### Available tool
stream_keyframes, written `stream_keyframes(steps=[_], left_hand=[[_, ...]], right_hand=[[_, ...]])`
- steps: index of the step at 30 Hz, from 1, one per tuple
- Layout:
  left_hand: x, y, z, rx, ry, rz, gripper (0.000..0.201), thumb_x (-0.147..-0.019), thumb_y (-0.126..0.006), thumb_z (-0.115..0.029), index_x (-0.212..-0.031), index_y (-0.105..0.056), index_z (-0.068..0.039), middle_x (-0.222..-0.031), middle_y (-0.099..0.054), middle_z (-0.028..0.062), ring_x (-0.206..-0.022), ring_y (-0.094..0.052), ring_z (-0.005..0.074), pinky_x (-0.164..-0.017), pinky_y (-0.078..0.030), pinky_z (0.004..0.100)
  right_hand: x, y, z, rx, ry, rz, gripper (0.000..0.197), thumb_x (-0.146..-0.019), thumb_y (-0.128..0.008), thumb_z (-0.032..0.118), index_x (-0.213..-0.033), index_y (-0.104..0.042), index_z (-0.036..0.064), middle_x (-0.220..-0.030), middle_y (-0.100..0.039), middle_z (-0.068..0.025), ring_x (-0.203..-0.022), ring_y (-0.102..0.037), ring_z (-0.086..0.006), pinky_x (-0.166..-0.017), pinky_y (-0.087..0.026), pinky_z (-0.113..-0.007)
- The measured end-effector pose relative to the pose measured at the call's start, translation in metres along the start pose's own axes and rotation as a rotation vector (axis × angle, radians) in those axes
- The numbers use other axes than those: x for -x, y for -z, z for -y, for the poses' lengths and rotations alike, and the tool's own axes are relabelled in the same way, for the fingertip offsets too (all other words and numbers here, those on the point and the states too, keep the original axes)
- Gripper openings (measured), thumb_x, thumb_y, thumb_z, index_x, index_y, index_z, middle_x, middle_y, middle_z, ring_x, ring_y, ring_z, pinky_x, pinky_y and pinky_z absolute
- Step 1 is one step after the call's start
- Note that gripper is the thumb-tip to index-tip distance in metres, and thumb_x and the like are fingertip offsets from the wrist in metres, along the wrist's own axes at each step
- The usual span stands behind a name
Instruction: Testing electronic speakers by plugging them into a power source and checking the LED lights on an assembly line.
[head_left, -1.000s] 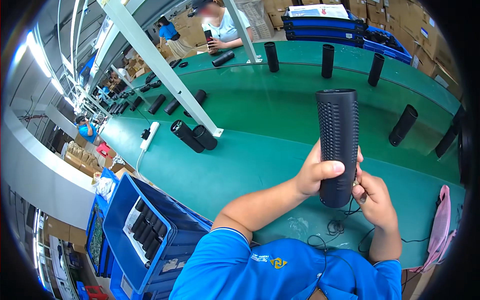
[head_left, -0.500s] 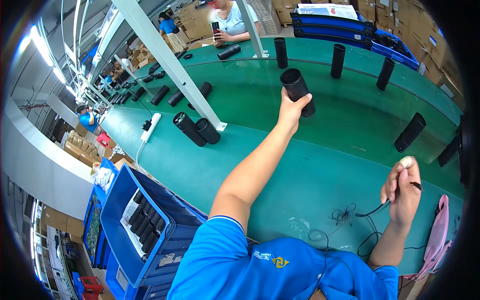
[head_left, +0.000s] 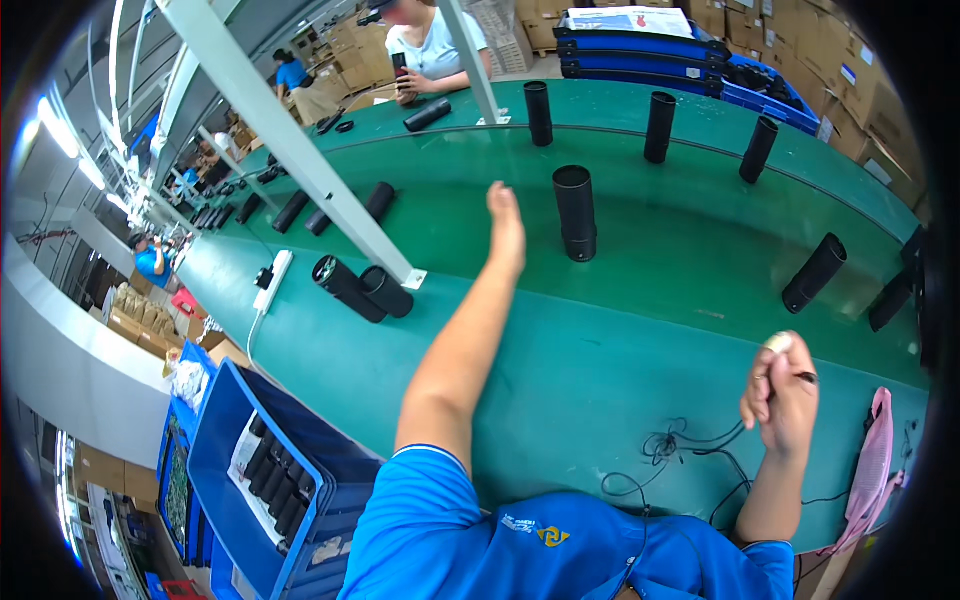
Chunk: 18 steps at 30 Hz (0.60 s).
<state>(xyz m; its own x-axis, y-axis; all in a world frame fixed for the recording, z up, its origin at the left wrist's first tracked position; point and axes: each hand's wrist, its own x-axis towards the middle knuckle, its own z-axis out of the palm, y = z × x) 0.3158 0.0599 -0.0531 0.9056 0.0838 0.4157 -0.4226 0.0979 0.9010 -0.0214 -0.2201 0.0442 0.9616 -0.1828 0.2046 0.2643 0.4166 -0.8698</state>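
My left hand [head_left: 507, 228] reaches over the green work surface with fingers stretched out and nothing in it. Just to its right, a black hollow cylinder [head_left: 575, 215] stands upright, apart from the fingers. My right hand [head_left: 787, 395] is raised at the right with its fingers curled. A thin black cable [head_left: 728, 437] runs into that hand, and a dark tip [head_left: 806, 378] pokes out beside it. One fingertip wears a pale cover [head_left: 778, 342]. What the palm encloses is hidden.
Two black cylinders [head_left: 345, 288] sit by the white post [head_left: 300, 155], near a power strip [head_left: 273, 283]. More stand along the far side, including one [head_left: 659, 128], and one leans [head_left: 815, 273] at the right. A blue bin [head_left: 215, 455] of black parts is at lower left. A person [head_left: 435, 50] sits opposite.
My left hand has let go of the black cylinder, which now stands upright on the green surface, and has drawn away to the left. My right hand stays curled around the cable.
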Motion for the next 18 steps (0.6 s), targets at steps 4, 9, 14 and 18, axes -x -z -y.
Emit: stream_keyframes(steps=[4,9,14,18], left_hand=[[-0.069,0.101,0.022,-0.951,-0.297,-0.299,0.062,-0.083,-0.059,-0.033,-0.128,-0.038,0.005,-0.126,-0.046,0.0239,-0.111,-0.049,0.0394,-0.093,-0.041,0.0456],[-0.093,0.169,0.022,-1.789,0.057,-0.431,0.066,-0.071,-0.068,-0.041,-0.123,-0.043,-0.008,-0.127,-0.040,0.0134,-0.113,-0.042,0.0324,-0.088,-0.039,0.0449],[-0.113,0.175,0.038,-1.620,0.369,-0.524,0.078,-0.080,-0.061,-0.033,-0.141,-0.021,-0.006,-0.149,-0.011,0.0235,-0.138,-0.014,0.0368,-0.110,-0.015,0.0493],[-0.133,0.186,0.062,-1.671,0.317,-0.565,0.079,-0.080,-0.059,-0.034,-0.142,-0.019,-0.005,-0.148,-0.012,0.0266,-0.138,-0.014,0.0371,-0.110,-0.016,0.0481]], right_hand=[[-0.029,0.010,-0.048,-0.094,-0.380,-0.034,0.011,-0.096,-0.046,0.016,-0.096,-0.049,0.0059,-0.061,-0.044,-0.0016,-0.038,-0.028,-0.0041,-0.030,-0.024,-0.020],[-0.042,0.033,-0.097,0.086,-0.562,-0.110,0.012,-0.095,-0.046,0.017,-0.093,-0.052,0.0063,-0.061,-0.043,-0.0003,-0.041,-0.028,-0.0040,-0.032,-0.021,-0.019],[-0.049,0.022,-0.095,0.161,-0.642,-0.153,0.012,-0.095,-0.045,0.015,-0.092,-0.053,0.0055,-0.060,-0.045,-0.0012,-0.041,-0.028,-0.0043,-0.032,-0.022,-0.019],[-0.045,0.025,-0.099,0.208,-0.619,-0.136,0.011,-0.095,-0.045,0.013,-0.092,-0.053,0.0053,-0.061,-0.046,-0.0024,-0.041,-0.028,-0.0045,-0.031,-0.022,-0.018]])
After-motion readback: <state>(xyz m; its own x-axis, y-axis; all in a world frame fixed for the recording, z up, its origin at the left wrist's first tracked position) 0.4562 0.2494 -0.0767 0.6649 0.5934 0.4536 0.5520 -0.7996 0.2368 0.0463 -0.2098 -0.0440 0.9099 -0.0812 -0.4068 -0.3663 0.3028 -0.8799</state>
